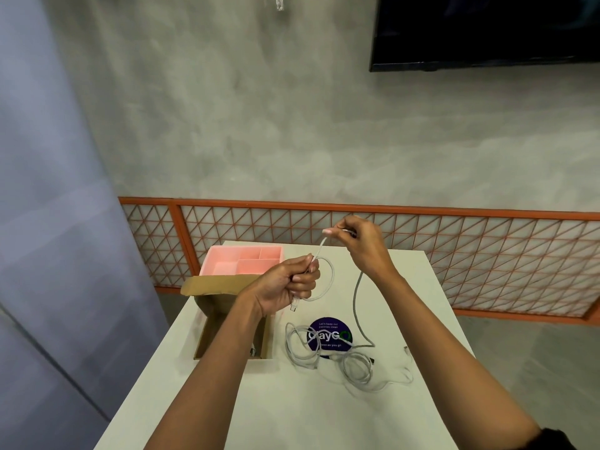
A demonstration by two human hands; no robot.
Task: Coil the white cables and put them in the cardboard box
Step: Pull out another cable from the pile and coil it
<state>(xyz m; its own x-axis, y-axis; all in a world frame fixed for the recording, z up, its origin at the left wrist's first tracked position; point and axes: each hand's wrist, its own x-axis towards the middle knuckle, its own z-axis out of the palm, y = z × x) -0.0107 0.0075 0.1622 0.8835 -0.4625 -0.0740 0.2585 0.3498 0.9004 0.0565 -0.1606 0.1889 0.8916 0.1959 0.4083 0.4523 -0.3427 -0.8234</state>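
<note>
Cardboard box (pixel 205 336) open at the left edge of the table (pixel 292 410). Left hand (pixel 285 284) fisted round a loop of white cable (pixel 328 280) above it. Right hand (pixel 360 241) pinches the same cable higher; its tail drops to tangled cables (pixel 354 365) lying right of the box.

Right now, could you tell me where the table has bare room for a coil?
The table is bare along its near edge, this side of the box and cables, and in the far right corner beyond the sticker. The middle is crowded with cables.
</note>
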